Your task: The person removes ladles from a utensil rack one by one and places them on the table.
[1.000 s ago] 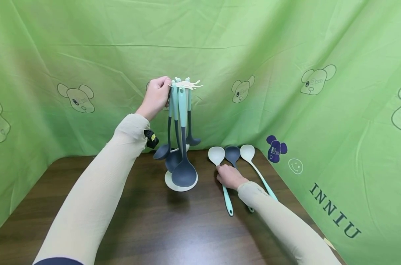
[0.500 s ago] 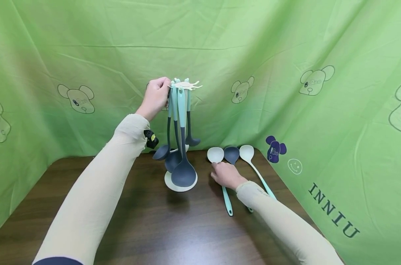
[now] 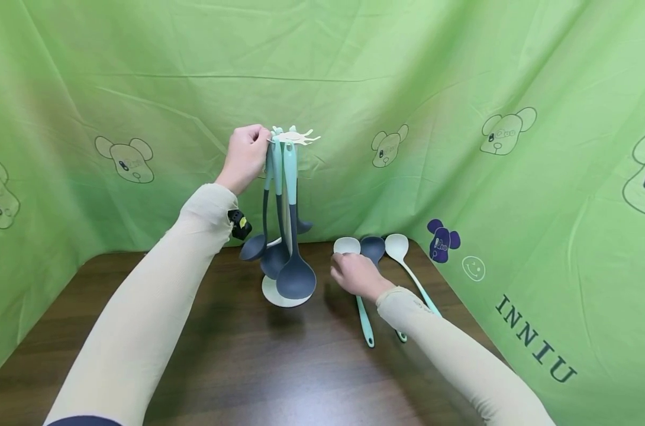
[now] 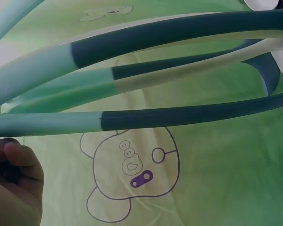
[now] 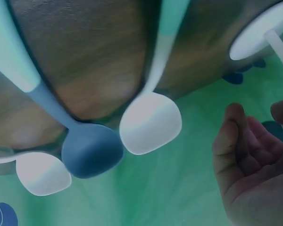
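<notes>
The rack (image 3: 297, 138) stands left of centre toward the back of the tabletop (image 3: 221, 355), its white hooked top raised above a round white base (image 3: 270, 293). Several dark ladles hang from the hooks by mint handles; the front ladle (image 3: 296, 279) hangs before the base and covers part of it. In the left wrist view, a pale neck runs among the dark ones, behind the nearest handles.

The left hand (image 3: 245, 155) is up at the left side of the rack's top, fingers curled in and seeming to pinch its edge; the exact contact is hidden, so I cannot tell which part it grips.

The right hand (image 3: 357, 275) is over the left white ladle (image 3: 347, 244), hiding its neck in the head view. The right wrist view shows its fingers loosely bent, parted from the thumb, with nothing between them.

That ladle lies on the tabletop right of the rack, bowl toward the back, mint handle toward the person. Beside it lie a dark middle ladle (image 3: 373, 247) and a right white ladle (image 3: 397, 246), the three bowls in a row near the back edge.

Behind everything hangs a green cloth (image 3: 322, 47) printed with mouse heads. Pale sleeves (image 3: 157, 302) cover both arms.
</notes>
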The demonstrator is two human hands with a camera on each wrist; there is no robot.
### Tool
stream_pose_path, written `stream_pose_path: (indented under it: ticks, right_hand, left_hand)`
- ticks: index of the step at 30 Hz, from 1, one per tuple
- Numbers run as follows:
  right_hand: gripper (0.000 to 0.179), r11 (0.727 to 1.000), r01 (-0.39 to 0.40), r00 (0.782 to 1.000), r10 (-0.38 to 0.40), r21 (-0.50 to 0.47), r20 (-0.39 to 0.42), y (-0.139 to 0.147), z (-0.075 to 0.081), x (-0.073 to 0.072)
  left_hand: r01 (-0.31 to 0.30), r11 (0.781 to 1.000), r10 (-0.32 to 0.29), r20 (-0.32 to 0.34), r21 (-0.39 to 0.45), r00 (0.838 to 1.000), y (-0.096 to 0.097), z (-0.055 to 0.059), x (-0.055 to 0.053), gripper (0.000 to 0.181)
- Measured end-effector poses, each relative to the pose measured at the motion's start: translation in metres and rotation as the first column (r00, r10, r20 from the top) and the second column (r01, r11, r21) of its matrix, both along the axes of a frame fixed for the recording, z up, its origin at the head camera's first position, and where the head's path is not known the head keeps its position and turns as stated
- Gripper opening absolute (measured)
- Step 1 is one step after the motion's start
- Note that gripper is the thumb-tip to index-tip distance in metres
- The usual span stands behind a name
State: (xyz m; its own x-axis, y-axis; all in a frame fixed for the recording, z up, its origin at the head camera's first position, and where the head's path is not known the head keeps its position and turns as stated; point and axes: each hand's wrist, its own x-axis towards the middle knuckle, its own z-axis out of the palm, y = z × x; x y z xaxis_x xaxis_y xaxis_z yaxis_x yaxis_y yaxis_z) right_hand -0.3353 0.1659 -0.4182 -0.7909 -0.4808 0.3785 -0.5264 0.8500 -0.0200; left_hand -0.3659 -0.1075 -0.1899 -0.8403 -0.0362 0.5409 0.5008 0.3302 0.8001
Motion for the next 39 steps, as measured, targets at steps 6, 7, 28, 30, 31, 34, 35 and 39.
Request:
stream_pose_path:
  ticks: [6,7,28,30,31,34,35,39]
  right_hand:
    - [0.016,0.999,-0.019,1.0,0.02,-0.04,0.003,-0.005,0.009,0.003]
    - [0.016,0.998,-0.023,1.0,0.023,-0.05,0.0,-0.005,0.011,0.003]
    - [0.029,0.946,-0.19,0.98,0.167,-0.261,-0.107,-0.046,0.066,0.03]
    - [0.028,0.942,-0.192,0.981,0.177,-0.277,-0.08,-0.053,0.069,0.032]
    - [0.028,0.94,-0.193,0.981,0.18,-0.281,-0.073,-0.056,0.07,0.032]
    - [0.028,0.932,-0.202,0.979,0.185,-0.301,-0.083,-0.064,0.072,0.033]
    - [0.028,0.929,-0.201,0.979,0.182,-0.309,-0.09,-0.067,0.073,0.033]
    - [0.026,0.912,-0.196,0.98,0.169,-0.36,-0.106,-0.075,0.078,0.033]
  left_hand:
    - [-0.055,0.998,0.055,-0.012,-0.029,0.998,-0.003,0.001,0.004,0.033]
    - [-0.066,0.997,0.066,-0.018,-0.033,0.998,-0.003,0.001,0.005,0.032]
    - [-0.151,0.988,0.148,-0.051,-0.046,0.988,-0.005,-0.003,0.008,0.031]
    - [-0.154,0.987,0.152,-0.043,-0.044,0.987,-0.005,-0.003,0.007,0.031]
    - [-0.156,0.987,0.154,-0.04,-0.043,0.987,-0.005,-0.003,0.007,0.031]
    - [-0.156,0.987,0.155,-0.038,-0.044,0.987,-0.004,-0.003,0.005,0.031]
    - [-0.155,0.987,0.153,-0.038,-0.044,0.987,-0.004,-0.003,0.004,0.031]
    - [-0.145,0.989,0.143,-0.041,-0.038,0.989,-0.002,-0.002,0.003,0.031]
